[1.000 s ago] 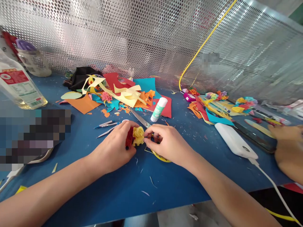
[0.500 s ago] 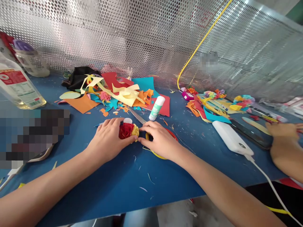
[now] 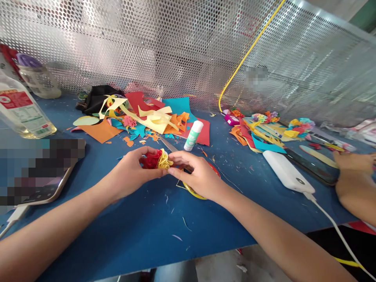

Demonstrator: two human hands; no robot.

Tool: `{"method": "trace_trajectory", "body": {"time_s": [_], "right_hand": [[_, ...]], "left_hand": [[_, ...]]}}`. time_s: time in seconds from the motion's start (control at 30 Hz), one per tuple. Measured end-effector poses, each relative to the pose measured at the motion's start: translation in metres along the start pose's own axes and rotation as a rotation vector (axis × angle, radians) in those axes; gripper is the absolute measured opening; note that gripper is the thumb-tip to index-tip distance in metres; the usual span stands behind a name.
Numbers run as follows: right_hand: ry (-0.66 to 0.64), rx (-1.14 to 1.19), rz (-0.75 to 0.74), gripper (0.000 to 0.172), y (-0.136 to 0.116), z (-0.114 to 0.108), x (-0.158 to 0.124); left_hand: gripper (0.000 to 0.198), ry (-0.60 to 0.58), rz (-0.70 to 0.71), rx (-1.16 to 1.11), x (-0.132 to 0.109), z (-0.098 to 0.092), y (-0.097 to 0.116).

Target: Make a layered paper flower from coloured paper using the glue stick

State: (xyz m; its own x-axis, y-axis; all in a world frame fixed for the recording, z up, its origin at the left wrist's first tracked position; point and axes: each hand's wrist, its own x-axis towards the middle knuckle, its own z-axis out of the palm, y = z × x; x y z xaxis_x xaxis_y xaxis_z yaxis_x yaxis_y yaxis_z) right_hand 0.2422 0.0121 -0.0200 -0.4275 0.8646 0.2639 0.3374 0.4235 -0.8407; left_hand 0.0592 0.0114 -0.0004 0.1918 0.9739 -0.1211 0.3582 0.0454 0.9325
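Red and yellow paper flowers sit side by side between my two hands, just over the blue tabletop. My left hand is closed around the red side, thumb along the lower front. At the yellow side, my right hand pinches the edge between thumb and fingers. Scissors with a yellow and red handle lie partly hidden under my right hand, one blade pointing away. A white and green glue stick stands upright just beyond the hands.
Coloured paper scraps pile up by the perforated metal screen. Left are a bottle and a phone. A white power bank, another phone and a co-worker's hand are at right.
The flowers have been lifted slightly and tilted, so more of the yellow one shows. My left hand has turned a little, and the white round piece behind the flowers is now out of sight.
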Motion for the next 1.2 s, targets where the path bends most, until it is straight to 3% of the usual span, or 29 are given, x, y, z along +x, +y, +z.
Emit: {"method": "trace_trajectory", "body": {"time_s": [0.17,0.43,0.77,0.93,1.2], "right_hand": [[0.016,0.138,0.068,0.026,-0.004,0.001,-0.001],[0.041,0.213,0.099,0.021,-0.009,-0.001,-0.003],[0.076,0.181,0.141,0.018,-0.012,0.005,-0.004],[0.111,0.054,0.088,0.013,-0.014,0.005,-0.005],[0.12,-0.067,0.087,0.017,-0.014,0.006,-0.004]], "left_hand": [[0.042,-0.108,0.024,-0.23,-0.004,-0.002,0.005],[0.032,-0.136,0.057,-0.298,-0.009,0.004,0.013],[0.037,-0.15,0.117,-0.272,-0.007,0.005,0.006],[0.034,-0.116,0.093,-0.256,-0.009,0.008,0.007],[0.032,-0.102,0.089,-0.118,-0.014,0.009,0.01]]}}
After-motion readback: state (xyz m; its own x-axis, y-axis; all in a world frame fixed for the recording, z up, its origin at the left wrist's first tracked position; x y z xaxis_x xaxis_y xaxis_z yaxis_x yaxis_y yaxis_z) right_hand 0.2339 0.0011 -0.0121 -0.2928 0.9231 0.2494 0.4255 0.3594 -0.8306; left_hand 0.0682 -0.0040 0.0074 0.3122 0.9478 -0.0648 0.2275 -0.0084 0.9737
